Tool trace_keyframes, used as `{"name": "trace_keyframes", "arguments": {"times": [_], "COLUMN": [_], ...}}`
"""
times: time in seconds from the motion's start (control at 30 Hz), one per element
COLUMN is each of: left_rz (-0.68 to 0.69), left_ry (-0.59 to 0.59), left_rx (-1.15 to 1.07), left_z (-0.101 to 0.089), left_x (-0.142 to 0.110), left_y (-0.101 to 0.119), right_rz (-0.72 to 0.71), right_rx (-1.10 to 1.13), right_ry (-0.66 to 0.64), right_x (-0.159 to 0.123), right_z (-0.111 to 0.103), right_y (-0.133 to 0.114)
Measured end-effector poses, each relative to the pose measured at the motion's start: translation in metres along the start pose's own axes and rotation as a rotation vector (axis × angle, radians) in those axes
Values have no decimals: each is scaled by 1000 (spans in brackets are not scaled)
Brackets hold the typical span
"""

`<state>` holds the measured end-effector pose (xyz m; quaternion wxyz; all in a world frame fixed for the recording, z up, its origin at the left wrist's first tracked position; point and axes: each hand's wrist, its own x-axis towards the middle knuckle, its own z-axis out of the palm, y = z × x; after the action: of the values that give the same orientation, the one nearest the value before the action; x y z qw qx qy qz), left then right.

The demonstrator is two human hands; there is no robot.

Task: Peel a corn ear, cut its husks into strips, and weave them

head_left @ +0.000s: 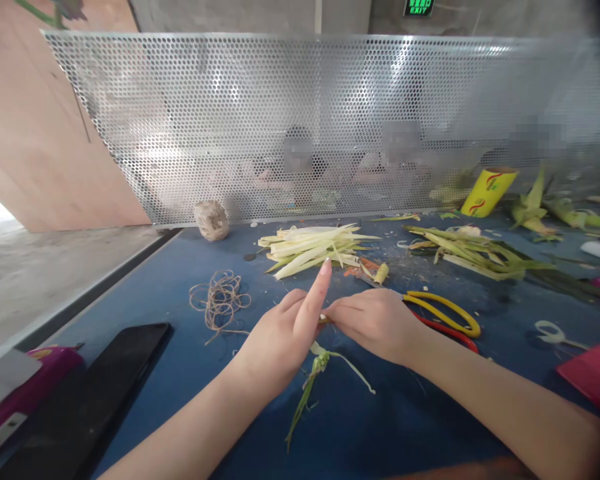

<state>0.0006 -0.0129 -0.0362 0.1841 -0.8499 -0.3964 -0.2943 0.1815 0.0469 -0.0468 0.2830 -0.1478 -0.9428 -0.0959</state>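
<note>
My left hand (293, 327) is over the middle of the blue table, one finger stretched upward and the others curled in. Its fingertips meet those of my right hand (373, 323), which is closed in a pinch. Between them shows a small yellowish piece (323, 319), mostly hidden by the fingers. Just below is a knotted green plant piece (320, 363) with thin trailing strands; whether it joins the pinched piece I cannot tell. Scissors (445, 313) with yellow and red handles lie beside my right wrist. Beyond my hands is a pile of pale green leaf strips (320, 248).
Loose twine (220, 300), a twine roll (212, 220) and a black phone (95, 393) are on the left. On the right lie more leaf strips (470, 250), a yellow roll (489, 192) and a red object (593, 373). A perforated metal screen (260, 127) stands behind; people sit beyond it.
</note>
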Motion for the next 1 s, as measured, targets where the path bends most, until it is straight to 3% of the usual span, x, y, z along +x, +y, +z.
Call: {"name": "trace_keyframes", "arguments": {"times": [0.2, 0.37, 0.63, 0.87, 1.0], "left_rz": [-8, -29, 92, 163, 158], "left_ry": [-30, -18, 66, -11, 5], "left_rx": [-27, -43, -47, 32, 64], "left_z": [-1, -3, -4, -6, -8], "left_x": [-1, -1, 0, 3, 4], "left_y": [-1, -4, -3, 3, 5], "right_rz": [55, 292, 705, 858, 927], "right_rx": [31, 326, 840, 1108, 1104], "right_ry": [-42, -35, -34, -194, -175], "right_x": [2, 5, 11, 11, 12], "right_z": [-5, -8, -5, -1, 0], "right_y": [-4, -10, -11, -5, -2]}}
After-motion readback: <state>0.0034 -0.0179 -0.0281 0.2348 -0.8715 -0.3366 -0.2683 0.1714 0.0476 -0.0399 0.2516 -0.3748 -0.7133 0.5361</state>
